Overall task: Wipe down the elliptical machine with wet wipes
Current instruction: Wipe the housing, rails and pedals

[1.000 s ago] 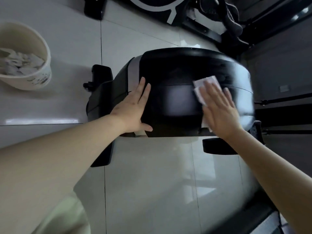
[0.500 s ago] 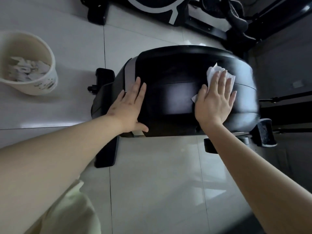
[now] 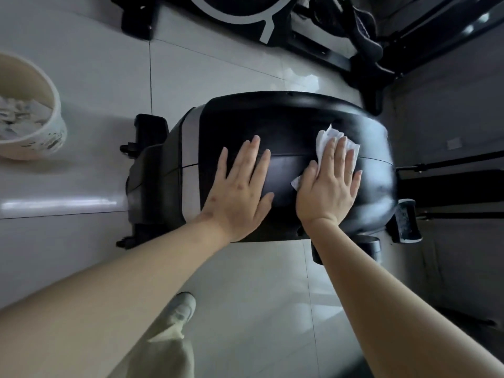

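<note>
Head view, looking down on the elliptical machine [image 3: 152, 173], black domed cover [image 3: 286, 118] at mid-frame on the pale tiled floor [image 3: 245, 296]. Pressing the wet wipe [image 3: 327, 137] flat on the cover's right half under the right hand [image 3: 330, 186], fingers straight and close together, white corners showing past fingertips and thumb. Resting the left hand [image 3: 237, 192] palm-down on the cover, fingers straight and spread, gripping nothing. Since half a second ago: left hand shifted rightward off the silver band [image 3: 189, 148], now near the right; wipe in much the same spot. Newly visible below: a pale shoe [image 3: 182, 309]. At the left edge, a cream bin [image 3: 41, 144] of used wipes, now partly cut off.
</note>
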